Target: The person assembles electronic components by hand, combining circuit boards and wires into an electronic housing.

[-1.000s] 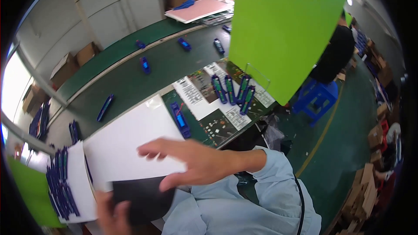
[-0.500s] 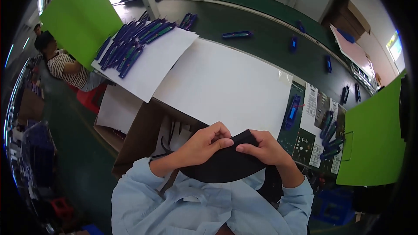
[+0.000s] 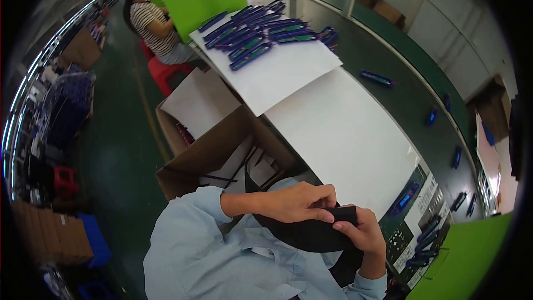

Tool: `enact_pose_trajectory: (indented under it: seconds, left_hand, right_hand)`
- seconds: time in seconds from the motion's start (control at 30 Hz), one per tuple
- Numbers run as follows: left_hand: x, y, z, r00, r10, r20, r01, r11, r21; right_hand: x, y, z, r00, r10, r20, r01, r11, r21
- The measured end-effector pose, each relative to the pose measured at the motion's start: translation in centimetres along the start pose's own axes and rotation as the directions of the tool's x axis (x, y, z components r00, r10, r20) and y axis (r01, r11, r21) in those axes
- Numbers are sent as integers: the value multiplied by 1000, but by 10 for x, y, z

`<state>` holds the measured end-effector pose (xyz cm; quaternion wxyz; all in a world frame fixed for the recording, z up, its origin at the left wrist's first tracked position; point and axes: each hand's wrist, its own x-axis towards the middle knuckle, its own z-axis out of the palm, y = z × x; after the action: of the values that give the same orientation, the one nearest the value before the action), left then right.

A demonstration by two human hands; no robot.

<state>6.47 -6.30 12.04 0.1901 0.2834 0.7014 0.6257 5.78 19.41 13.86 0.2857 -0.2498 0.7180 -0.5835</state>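
Note:
In front of my lower body I hold a black, curved piece of fabric point(image 3: 305, 237) with a strip-like upper end; its exact kind I cannot make out. My left hand point(image 3: 297, 202) grips the upper edge with thumb and bent fingers. Close beside it, my right hand point(image 3: 363, 231) pinches the folded end of the same fabric, thumb on the near side. A narrower dark part of it trails up on the left by my forearm. Both hands are just off the near edge of the white-covered worktable point(image 3: 350, 133).
Slim blue electronic devices point(image 3: 250, 33) are piled on a white board point(image 3: 272, 83); others lie along the dark conveyor point(image 3: 400, 100). An open cardboard box point(image 3: 189, 169) stands left of my legs. Green partitions point(image 3: 197, 0) flank the table. A person in a striped shirt point(image 3: 150, 19) sits at far left.
My view has swung to the left, so the table and box appear farther right. Both hands still hold the black fabric, and its end now stands folded between them.

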Motion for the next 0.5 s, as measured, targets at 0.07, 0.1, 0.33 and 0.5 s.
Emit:
enact_pose_trajectory:
  seconds: [0.07, 0.1, 0.33, 0.5]
  left_hand:
    - [-10, 0, 1, 999, -22, -45, 24, 999, 46]
    - [-15, -4, 3, 984, 116, -135, -85, 974, 212]
    - [-43, -16, 4, 831, 339, -441, -94, 867, 489]
    - [-55, -17, -3, 812, 135, -568, 10, 970, 244]
  right_hand:
    - [9, -7, 7, 1000, 0, 14, 0, 1000, -8]
    - [14, -9, 10, 999, -35, 5, 35, 998, -53]
    - [55, -13, 28, 996, -45, 74, 53, 993, -102]
    - [70, -7, 34, 990, -77, 117, 77, 997, 4]
